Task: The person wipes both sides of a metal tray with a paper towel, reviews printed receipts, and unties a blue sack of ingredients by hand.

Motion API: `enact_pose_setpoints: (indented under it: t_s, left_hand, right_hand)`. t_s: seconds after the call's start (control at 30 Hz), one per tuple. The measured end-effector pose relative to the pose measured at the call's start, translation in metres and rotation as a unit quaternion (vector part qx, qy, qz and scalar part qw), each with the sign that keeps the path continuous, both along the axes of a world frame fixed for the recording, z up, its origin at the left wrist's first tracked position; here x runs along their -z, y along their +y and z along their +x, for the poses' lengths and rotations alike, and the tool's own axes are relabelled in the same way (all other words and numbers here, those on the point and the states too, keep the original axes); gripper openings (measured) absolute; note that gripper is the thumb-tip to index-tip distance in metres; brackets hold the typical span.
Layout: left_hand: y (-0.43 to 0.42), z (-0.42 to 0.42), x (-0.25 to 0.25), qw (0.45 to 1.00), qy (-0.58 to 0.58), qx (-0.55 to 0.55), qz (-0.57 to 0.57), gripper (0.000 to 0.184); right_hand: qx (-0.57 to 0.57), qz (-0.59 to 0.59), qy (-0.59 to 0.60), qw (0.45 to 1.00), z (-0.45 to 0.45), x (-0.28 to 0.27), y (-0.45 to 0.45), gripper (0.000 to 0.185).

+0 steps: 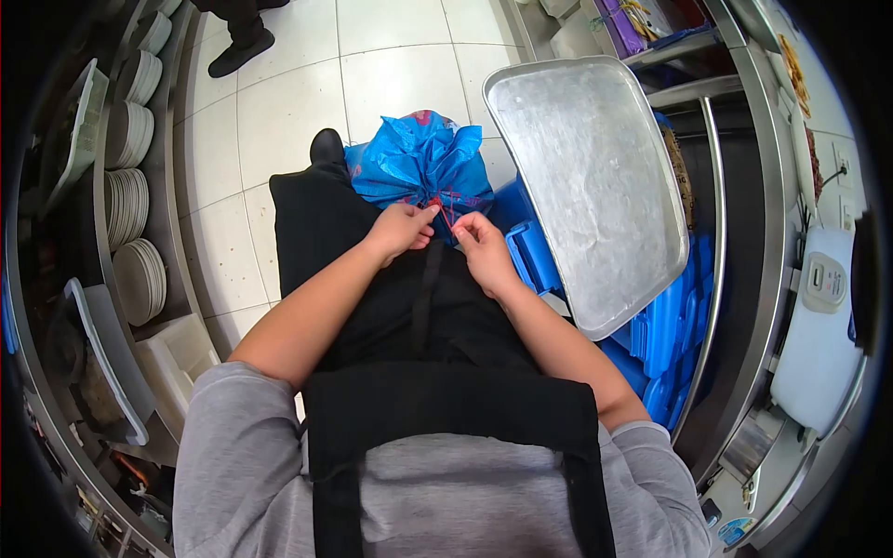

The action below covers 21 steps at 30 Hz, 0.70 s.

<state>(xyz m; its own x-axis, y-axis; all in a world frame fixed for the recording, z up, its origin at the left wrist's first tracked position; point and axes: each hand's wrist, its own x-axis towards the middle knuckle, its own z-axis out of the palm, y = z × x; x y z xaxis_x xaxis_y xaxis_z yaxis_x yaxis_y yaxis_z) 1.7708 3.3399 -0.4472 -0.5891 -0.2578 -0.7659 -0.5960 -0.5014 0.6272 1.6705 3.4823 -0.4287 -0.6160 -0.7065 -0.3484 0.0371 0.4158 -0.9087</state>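
Note:
A blue plastic sack point(419, 163) with reddish print stands on the floor in front of my knees, its mouth gathered into folds. Thin red string point(445, 210) runs at the gathered neck, between my two hands. My left hand point(406, 229) is closed, thumb and finger pinched on the string at the left. On the right, my right hand point(482, 247) pinches the string too, its fingertips close to the neck. The exact knot or loop is too small to make out. Below my hands lies my black apron point(391, 316).
A large metal tray point(591, 186) leans at my right, beside blue plastic containers point(670, 325). Stacked white plates point(130, 209) fill the shelf on my left, with a white bin point(177, 358) nearer me. Another person's shoe point(242, 54) is on the tiled floor point(288, 102) ahead.

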Motion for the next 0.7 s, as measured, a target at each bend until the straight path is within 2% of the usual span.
enact_pose_setpoints:
  t_s: [0.07, 0.13, 0.2, 0.23, 0.27, 0.33, 0.4, 0.47, 0.53, 0.6, 0.63, 0.67, 0.7]
  left_hand:
    - [0.002, -0.009, 0.012, 0.998, -0.014, -0.054, 0.006, 0.038]
    - [-0.001, -0.012, 0.019, 0.998, -0.01, -0.056, 0.005, 0.035]
    - [-0.001, -0.011, 0.021, 0.998, -0.009, -0.059, 0.003, 0.032]
    - [0.0, -0.012, 0.02, 0.998, 0.003, -0.057, 0.004, 0.028]
    - [0.002, -0.012, 0.018, 0.998, 0.015, -0.054, 0.005, 0.025]
    - [0.004, -0.013, 0.014, 0.999, 0.024, -0.042, 0.01, 0.02]
    - [0.007, -0.009, 0.004, 0.998, 0.042, -0.035, 0.019, 0.018]
    - [0.007, -0.001, 0.004, 0.997, 0.054, -0.009, 0.049, 0.017]
    - [0.011, 0.007, 0.002, 0.994, 0.062, 0.016, 0.083, 0.016]
    - [0.014, 0.01, -0.01, 0.991, 0.036, 0.057, 0.111, 0.017]
    - [0.015, 0.011, -0.017, 0.991, 0.035, 0.06, 0.113, 0.017]
    - [0.017, 0.013, -0.024, 0.989, 0.066, 0.109, 0.069, 0.018]
    - [0.021, 0.015, -0.029, 0.982, 0.096, 0.158, 0.026, 0.019]
  right_hand:
    - [-0.008, 0.02, -0.107, 0.994, 0.0, 0.012, 0.008, 0.008]
    - [-0.026, 0.055, -0.103, 0.993, 0.0, -0.002, 0.009, 0.008]
    - [-0.22, 0.037, -0.049, 0.974, 0.003, -0.011, 0.01, 0.006]
    - [-0.266, 0.065, -0.068, 0.959, 0.006, -0.017, 0.01, 0.005]
    - [-0.262, 0.065, -0.069, 0.96, 0.009, -0.021, 0.012, 0.005]
    - [-0.412, 0.021, 0.091, 0.907, 0.017, -0.04, 0.013, 0.006]
    - [-0.406, 0.033, 0.098, 0.908, 0.019, -0.07, 0.014, 0.008]
    - [-0.45, -0.024, 0.056, 0.891, 0.016, -0.092, 0.019, 0.007]
    - [-0.472, -0.033, -0.077, 0.878, 0.016, -0.138, 0.019, 0.009]
    - [-0.469, -0.029, -0.123, 0.874, 0.013, -0.155, 0.027, 0.01]
    - [-0.459, -0.047, -0.144, 0.875, 0.009, -0.157, 0.03, 0.009]
    - [-0.449, -0.067, -0.164, 0.876, 0.006, -0.158, 0.032, 0.009]
    - [-0.377, -0.051, -0.177, 0.908, 0.003, -0.155, 0.033, 0.006]
